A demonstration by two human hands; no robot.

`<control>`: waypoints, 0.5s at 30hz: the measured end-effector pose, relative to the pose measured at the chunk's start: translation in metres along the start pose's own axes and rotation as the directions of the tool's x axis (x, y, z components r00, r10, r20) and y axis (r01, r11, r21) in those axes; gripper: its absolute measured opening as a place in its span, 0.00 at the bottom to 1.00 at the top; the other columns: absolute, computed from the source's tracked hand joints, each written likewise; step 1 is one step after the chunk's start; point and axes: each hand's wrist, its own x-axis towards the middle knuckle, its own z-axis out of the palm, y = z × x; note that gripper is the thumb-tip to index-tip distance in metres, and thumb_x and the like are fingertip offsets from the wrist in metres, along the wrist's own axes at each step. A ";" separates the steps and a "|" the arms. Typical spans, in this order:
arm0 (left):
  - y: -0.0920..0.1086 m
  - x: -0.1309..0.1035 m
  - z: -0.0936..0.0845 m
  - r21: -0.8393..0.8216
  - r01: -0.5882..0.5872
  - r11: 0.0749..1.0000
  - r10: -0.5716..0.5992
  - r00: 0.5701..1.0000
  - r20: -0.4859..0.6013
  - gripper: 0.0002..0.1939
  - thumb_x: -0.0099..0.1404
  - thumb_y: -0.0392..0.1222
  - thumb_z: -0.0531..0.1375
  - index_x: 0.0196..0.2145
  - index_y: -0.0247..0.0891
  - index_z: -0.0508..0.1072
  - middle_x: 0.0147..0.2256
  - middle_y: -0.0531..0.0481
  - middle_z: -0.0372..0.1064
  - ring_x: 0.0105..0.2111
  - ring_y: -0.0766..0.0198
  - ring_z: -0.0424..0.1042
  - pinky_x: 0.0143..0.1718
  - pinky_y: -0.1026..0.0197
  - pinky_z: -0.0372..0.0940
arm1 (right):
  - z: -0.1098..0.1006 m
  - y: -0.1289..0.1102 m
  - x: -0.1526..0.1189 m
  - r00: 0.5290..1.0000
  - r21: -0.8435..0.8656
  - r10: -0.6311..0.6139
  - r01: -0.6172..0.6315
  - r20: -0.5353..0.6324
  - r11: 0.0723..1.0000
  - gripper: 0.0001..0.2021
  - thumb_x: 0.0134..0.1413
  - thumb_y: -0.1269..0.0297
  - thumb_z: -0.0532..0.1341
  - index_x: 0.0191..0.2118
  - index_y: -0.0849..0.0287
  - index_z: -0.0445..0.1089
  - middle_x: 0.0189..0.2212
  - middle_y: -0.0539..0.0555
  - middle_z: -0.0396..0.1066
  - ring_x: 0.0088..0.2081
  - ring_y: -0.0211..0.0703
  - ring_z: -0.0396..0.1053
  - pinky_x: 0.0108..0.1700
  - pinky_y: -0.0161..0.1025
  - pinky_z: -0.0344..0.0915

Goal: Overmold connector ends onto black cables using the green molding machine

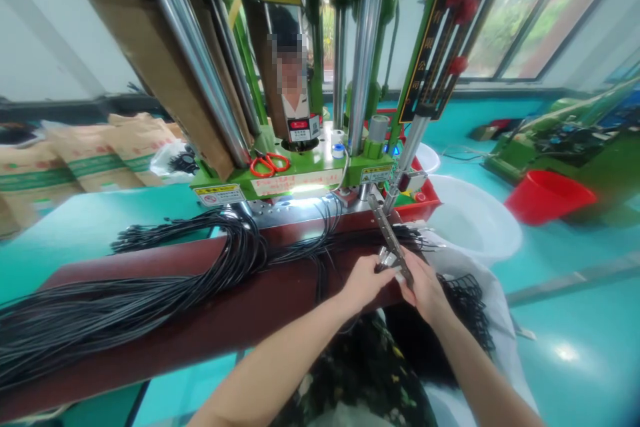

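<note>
My right hand [425, 285] is closed round the near end of a long, narrow dark metal bar [386, 230] with marks or holes along its length. The bar slants up and away toward the machine. Close beside it, my left hand [364, 281] pinches several small silvery metal pieces [386, 259]. Whether these pieces touch the bar is hard to make out. Both hands are above the near edge of a dark red table [270, 307]. Behind them, black cables [300, 250] lie across the tabletop, with a thick bundle [125, 300] spreading to the left.
A green press [320, 173] with steel columns stands behind the table, orange-handled scissors [270, 164] on its ledge. To the right are a red tray [433, 203], a white tub [475, 230], a red bucket [545, 197] and a white sack [500, 320]. A person [293, 80] is beyond the press.
</note>
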 end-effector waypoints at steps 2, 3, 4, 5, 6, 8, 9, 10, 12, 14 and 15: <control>-0.001 0.000 0.000 0.039 -0.025 0.999 0.026 0.999 -0.019 0.11 0.53 0.45 0.58 0.27 0.34 0.68 0.15 0.58 0.57 0.17 0.72 0.55 0.19 0.68 0.50 | 0.000 0.000 0.000 1.000 -0.025 -0.002 0.002 -0.016 1.000 0.24 0.52 0.52 0.56 0.52 0.61 0.61 0.10 0.42 0.56 0.09 0.29 0.47 0.10 0.27 0.42; -0.001 0.000 0.000 0.056 -0.035 0.998 0.037 0.999 -0.025 0.11 0.53 0.46 0.58 0.27 0.34 0.68 0.15 0.57 0.57 0.17 0.71 0.55 0.20 0.68 0.50 | 0.000 0.000 -0.001 1.000 -0.034 0.001 -0.002 -0.024 0.999 0.25 0.51 0.52 0.56 0.52 0.61 0.61 0.10 0.42 0.56 0.09 0.29 0.48 0.10 0.27 0.43; -0.001 0.000 0.000 0.072 -0.047 0.996 0.049 0.998 -0.028 0.11 0.53 0.46 0.58 0.27 0.33 0.69 0.15 0.57 0.57 0.18 0.70 0.56 0.21 0.67 0.51 | 0.000 0.000 -0.002 0.999 -0.042 0.005 -0.006 -0.035 0.999 0.26 0.51 0.52 0.56 0.53 0.62 0.60 0.11 0.42 0.56 0.09 0.29 0.48 0.10 0.27 0.43; -0.001 0.001 0.000 0.089 -0.061 0.994 0.064 0.997 -0.031 0.11 0.53 0.46 0.58 0.26 0.33 0.69 0.16 0.57 0.58 0.19 0.70 0.57 0.22 0.67 0.51 | 0.001 0.000 -0.003 0.999 -0.055 0.010 -0.012 -0.048 0.998 0.26 0.51 0.52 0.56 0.54 0.61 0.60 0.11 0.42 0.56 0.09 0.29 0.48 0.09 0.27 0.43; -0.001 0.000 0.000 0.107 -0.077 0.991 0.081 0.996 -0.033 0.11 0.53 0.45 0.57 0.25 0.33 0.69 0.16 0.56 0.58 0.20 0.70 0.57 0.22 0.67 0.52 | 0.002 0.000 -0.004 0.998 -0.073 0.013 -0.017 -0.058 0.997 0.27 0.50 0.52 0.56 0.54 0.61 0.60 0.11 0.43 0.57 0.10 0.29 0.48 0.10 0.27 0.44; -0.001 0.000 0.000 0.140 -0.119 0.983 0.126 0.991 -0.043 0.10 0.53 0.44 0.57 0.25 0.33 0.69 0.19 0.55 0.61 0.22 0.69 0.58 0.25 0.67 0.54 | 0.004 -0.001 -0.007 0.998 -0.116 -0.004 -0.004 -0.068 0.993 0.26 0.50 0.52 0.57 0.53 0.58 0.61 0.16 0.46 0.62 0.12 0.29 0.52 0.11 0.27 0.49; -0.001 0.000 0.000 0.149 -0.143 0.979 0.151 0.987 -0.047 0.10 0.54 0.43 0.57 0.25 0.33 0.69 0.21 0.54 0.62 0.23 0.69 0.59 0.26 0.67 0.54 | 0.005 -0.001 -0.007 0.997 -0.135 -0.017 0.008 -0.071 0.991 0.25 0.50 0.52 0.57 0.52 0.57 0.62 0.19 0.47 0.64 0.13 0.28 0.53 0.12 0.27 0.51; -0.001 0.000 0.000 0.146 -0.165 0.976 0.174 0.983 -0.052 0.09 0.54 0.43 0.57 0.26 0.33 0.70 0.22 0.54 0.63 0.24 0.69 0.60 0.27 0.67 0.55 | 0.006 -0.001 -0.008 0.997 -0.146 -0.029 0.017 -0.074 0.989 0.24 0.49 0.52 0.57 0.51 0.56 0.63 0.21 0.48 0.66 0.15 0.28 0.55 0.14 0.27 0.53; 0.000 0.000 0.000 0.101 -0.180 0.978 0.187 0.980 -0.063 0.10 0.55 0.44 0.56 0.26 0.33 0.69 0.22 0.54 0.62 0.23 0.70 0.60 0.26 0.67 0.55 | 0.007 -0.002 -0.008 0.996 -0.139 -0.032 0.021 -0.077 0.990 0.23 0.49 0.52 0.58 0.51 0.56 0.64 0.22 0.48 0.65 0.15 0.28 0.55 0.14 0.26 0.52; 0.002 0.001 0.001 -0.002 -0.145 0.989 0.144 0.985 -0.099 0.12 0.58 0.47 0.54 0.27 0.35 0.66 0.18 0.56 0.58 0.18 0.72 0.56 0.21 0.68 0.53 | 0.006 -0.003 -0.008 0.997 -0.098 -0.012 0.005 -0.074 0.995 0.24 0.50 0.52 0.57 0.52 0.57 0.63 0.17 0.45 0.61 0.13 0.27 0.51 0.11 0.26 0.47; 0.003 0.001 0.001 -0.076 -0.109 0.991 0.100 0.987 -0.124 0.12 0.59 0.49 0.52 0.28 0.36 0.64 0.16 0.58 0.54 0.15 0.73 0.53 0.18 0.69 0.50 | 0.005 -0.003 -0.008 0.997 -0.067 -0.004 -0.001 -0.073 0.998 0.25 0.50 0.52 0.57 0.52 0.58 0.62 0.15 0.44 0.59 0.11 0.27 0.50 0.11 0.26 0.45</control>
